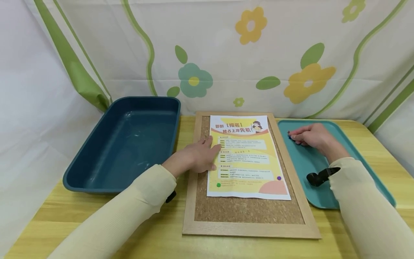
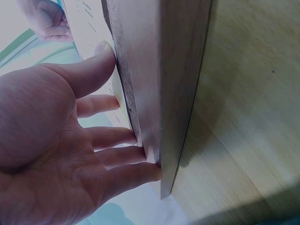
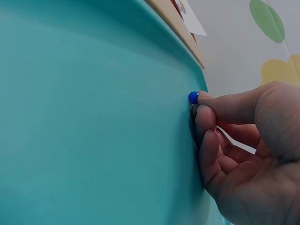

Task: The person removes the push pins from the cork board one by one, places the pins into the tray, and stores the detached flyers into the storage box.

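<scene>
A printed yellow-and-white poster (image 1: 245, 187) lies on a wood-framed cork board (image 1: 249, 212). Near its lower corners sit a green round-headed push pin (image 1: 218, 185) and a purple one (image 1: 279, 178). My left hand (image 1: 202, 156) rests with spread, fairly straight fingers across the board's left frame and the poster's left edge. Over at the far end of the teal tray (image 1: 326, 187), my right hand (image 1: 315, 138) pinches a blue round-headed push pin (image 3: 193, 97) between thumb and fingertips, close to the tray's surface. A dark spot shows just under the blue head.
A deep dark-blue basin (image 1: 121, 151) stands left of the board on the wooden table (image 1: 155, 223). The tray lies against the board's right side. Behind everything hangs a white curtain (image 1: 223, 72) with flower prints. A black wrist device (image 1: 320, 177) overhangs the tray.
</scene>
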The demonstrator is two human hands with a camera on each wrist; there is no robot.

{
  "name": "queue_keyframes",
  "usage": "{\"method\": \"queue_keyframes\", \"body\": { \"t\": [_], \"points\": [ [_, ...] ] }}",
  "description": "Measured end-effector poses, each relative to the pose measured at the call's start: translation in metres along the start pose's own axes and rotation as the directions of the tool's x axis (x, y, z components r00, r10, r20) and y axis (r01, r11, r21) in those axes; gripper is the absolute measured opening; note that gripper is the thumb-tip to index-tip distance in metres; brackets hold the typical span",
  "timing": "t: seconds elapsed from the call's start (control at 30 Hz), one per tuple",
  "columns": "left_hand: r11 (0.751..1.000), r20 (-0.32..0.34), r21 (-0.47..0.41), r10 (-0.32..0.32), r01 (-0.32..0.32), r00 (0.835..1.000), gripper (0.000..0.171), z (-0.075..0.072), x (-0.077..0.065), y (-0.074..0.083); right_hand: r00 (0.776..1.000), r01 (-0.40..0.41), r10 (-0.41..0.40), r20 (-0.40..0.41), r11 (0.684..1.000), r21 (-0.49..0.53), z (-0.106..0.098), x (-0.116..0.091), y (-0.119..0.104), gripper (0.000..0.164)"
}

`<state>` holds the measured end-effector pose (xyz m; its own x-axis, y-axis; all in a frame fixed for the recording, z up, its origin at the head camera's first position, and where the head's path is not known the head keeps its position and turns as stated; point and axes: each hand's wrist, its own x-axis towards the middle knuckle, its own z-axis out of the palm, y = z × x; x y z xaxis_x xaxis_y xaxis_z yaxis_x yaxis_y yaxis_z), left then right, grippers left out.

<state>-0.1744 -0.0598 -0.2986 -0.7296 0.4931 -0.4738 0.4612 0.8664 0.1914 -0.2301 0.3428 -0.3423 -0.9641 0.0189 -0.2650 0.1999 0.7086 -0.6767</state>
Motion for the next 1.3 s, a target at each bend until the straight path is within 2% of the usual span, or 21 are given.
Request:
{"method": "queue_keyframes", "body": {
  "t": [0.57, 0.9, 1.3],
  "points": [
    [1.0, 0.015, 0.006, 0.001, -0.002, 1.0, 0.076, -0.001, 0.002, -0.001, 0.998, -0.033, 0.034, -0.061, 0.999, 0.02, 0.003, -0.004, 0.003, 0.054],
    [1.0, 0.003, 0.0, 0.002, -0.002, 1.0, 0.076, 0.002, 0.001, -0.002, 0.997, -0.043, 0.049, -0.063, 0.995, 0.09, 0.01, -0.01, 0.002, 0.054],
    [1.0, -0.009, -0.001, 0.001, -0.001, 1.0, 0.076, 0.003, 0.002, -0.001, 0.997, -0.048, 0.054, -0.051, 0.993, 0.106, 0.011, -0.017, 0.007, 0.059]
  ]
}}
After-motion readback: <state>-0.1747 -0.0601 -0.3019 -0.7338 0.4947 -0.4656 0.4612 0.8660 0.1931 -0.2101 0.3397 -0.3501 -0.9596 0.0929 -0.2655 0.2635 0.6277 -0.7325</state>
